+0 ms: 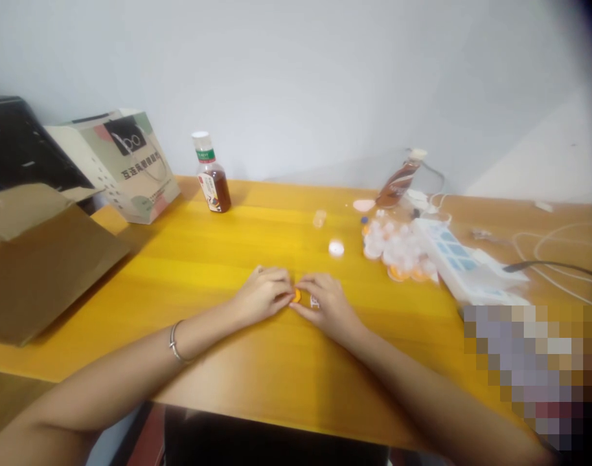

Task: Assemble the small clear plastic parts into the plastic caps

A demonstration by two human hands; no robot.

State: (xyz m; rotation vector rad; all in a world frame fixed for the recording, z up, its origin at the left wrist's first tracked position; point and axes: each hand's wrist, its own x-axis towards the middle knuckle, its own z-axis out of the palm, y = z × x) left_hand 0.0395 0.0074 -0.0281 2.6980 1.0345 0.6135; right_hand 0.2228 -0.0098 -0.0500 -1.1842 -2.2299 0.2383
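Observation:
Over the middle of the table [257, 375], my left hand [263, 294] and my right hand [328, 304] meet fingertip to fingertip. Pinched between them is a small round orange piece [296, 296], mostly covered by the fingers, so its kind is not clear. Both hands are closed on it. A small white item with dark marks [315, 301] shows inside the curve of my right hand; whether the hand touches it I cannot tell. Beyond my right hand lies a small white round piece [335, 248], and farther back a small pale translucent piece [319, 218].
At right sit a blurred cluster of white and orange round pieces [398, 246], a white tray with blue compartments [456, 249] and cables [558, 262]. Two drink bottles, one upright [213, 184] and one tilted [398, 181], stand near the wall. A paper bag [135, 168] and cardboard box [48, 272] occupy the left.

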